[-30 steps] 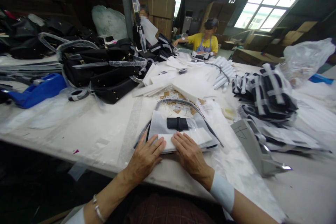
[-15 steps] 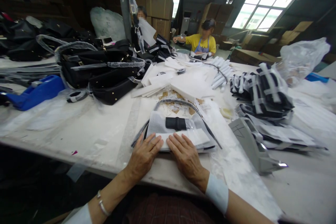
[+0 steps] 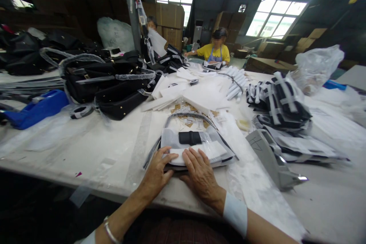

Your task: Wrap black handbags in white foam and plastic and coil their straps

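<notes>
A flat black handbag [image 3: 200, 148] wrapped in white tissue lies on the white table [image 3: 94, 141] right before me, its strap curving above it. A black clasp piece [image 3: 190, 137] sits on top of the wrapping. My left hand [image 3: 156, 169] curls its fingers over the bag's near left edge. My right hand [image 3: 200, 173] lies flat beside it, fingers stretched on the white paper fold [image 3: 213, 150].
Black handbags in plastic [image 3: 114, 80] pile at the left, by a blue tape dispenser [image 3: 34, 108]. White foam sheets [image 3: 203, 95] lie behind, wrapped black straps [image 3: 280, 101] at the right, a grey metal piece [image 3: 271, 158] near. Two people work at the far end.
My left hand's fingers have curled from flat onto the bag's near edge. Both hands stay on the wrapped bag; the view has shifted slightly.
</notes>
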Motion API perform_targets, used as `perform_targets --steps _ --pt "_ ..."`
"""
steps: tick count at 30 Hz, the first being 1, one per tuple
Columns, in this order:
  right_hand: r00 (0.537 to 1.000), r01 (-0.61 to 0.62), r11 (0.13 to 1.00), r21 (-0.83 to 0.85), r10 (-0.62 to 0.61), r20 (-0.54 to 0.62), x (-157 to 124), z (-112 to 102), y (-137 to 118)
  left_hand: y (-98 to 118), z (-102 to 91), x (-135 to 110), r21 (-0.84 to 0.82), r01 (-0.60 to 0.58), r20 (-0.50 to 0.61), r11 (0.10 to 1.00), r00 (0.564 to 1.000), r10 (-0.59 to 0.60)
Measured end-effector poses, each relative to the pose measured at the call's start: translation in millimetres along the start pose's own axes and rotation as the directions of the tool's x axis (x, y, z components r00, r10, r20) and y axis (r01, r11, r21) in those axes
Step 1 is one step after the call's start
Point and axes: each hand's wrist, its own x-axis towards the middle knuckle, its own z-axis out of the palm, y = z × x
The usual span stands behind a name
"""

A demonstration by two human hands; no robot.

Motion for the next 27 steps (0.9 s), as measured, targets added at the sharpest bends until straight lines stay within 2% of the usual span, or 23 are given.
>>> perform_targets --steps 3,5,7,10,13,15,18,22,27 --pt "1.0 0.013 1.0 -0.022 -0.013 -0.014 -3 4 1 0 -1.8 1 -0.097 0.073 0.034 0.993 0.997 -0.07" --pt "1.0 0.013 0.999 -0.04 -0.014 -0.016 -3 5 1 -4 0.0 -2 -0.108 0.072 0.014 0.992 0.997 -0.07" --pt "1.0 0.016 0.998 -0.063 -0.017 -0.018 -3 5 0 -9 3.7 -6 -0.079 0.0 -0.046 0.997 0.999 -0.004" --pt "0.999 0.031 0.996 -0.078 -0.033 -0.025 -3 4 0 -14 8.3 -13 0.028 -0.167 -0.118 0.986 0.979 0.169" --pt "0.998 0.038 0.997 -0.067 -0.041 -0.045 -5 4 1 -12 8.2 -16 0.085 -0.235 -0.086 0.968 0.967 0.242" --pt "0.998 0.034 0.998 -0.061 -0.037 -0.058 -5 5 1 -9 6.8 -15 0.053 -0.191 -0.052 0.98 0.98 0.194" --pt "0.999 0.026 0.998 -0.054 -0.028 -0.04 -4 5 2 -3 6.0 -11 -0.038 -0.038 -0.065 0.999 0.997 0.036" --pt "1.0 0.015 1.0 -0.014 -0.015 0.02 1 -1 1 3 4.3 -3 -0.132 0.149 -0.094 0.98 0.982 -0.162" --pt "0.999 0.006 1.0 0.009 -0.006 0.034 7 -10 2 10 -4.2 16 -0.157 0.211 -0.069 0.965 0.972 -0.224"
